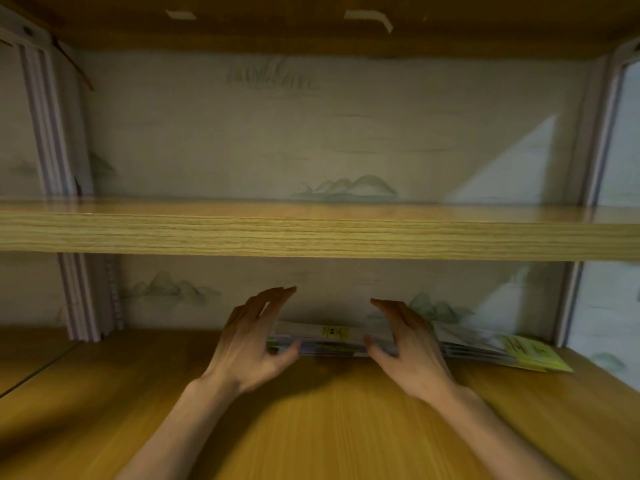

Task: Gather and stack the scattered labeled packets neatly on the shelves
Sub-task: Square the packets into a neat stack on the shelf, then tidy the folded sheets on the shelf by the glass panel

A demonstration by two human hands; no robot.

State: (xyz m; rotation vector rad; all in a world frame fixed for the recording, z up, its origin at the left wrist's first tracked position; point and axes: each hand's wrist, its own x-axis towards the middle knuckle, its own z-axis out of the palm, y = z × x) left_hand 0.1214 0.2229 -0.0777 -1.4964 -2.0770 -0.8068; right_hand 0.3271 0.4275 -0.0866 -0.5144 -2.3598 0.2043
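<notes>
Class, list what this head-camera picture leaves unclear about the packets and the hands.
1. Print on the yellow labels: too small and blurred.
2. Number of packets in the middle stack: its ends are hidden by the left hand and right hand.
3. Near part of the right stack: hidden behind the right hand.

Wood-grain shelf board [311,233], smooth; glossy, paper-labelled packets [329,337]; matt printed back panel [311,140].

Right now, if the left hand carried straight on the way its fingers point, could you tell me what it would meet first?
Probably the pale back wall with faint green hills, just above the stack of yellow-labelled packets. The left hand angles up and inward, though depth is unclear.
</notes>
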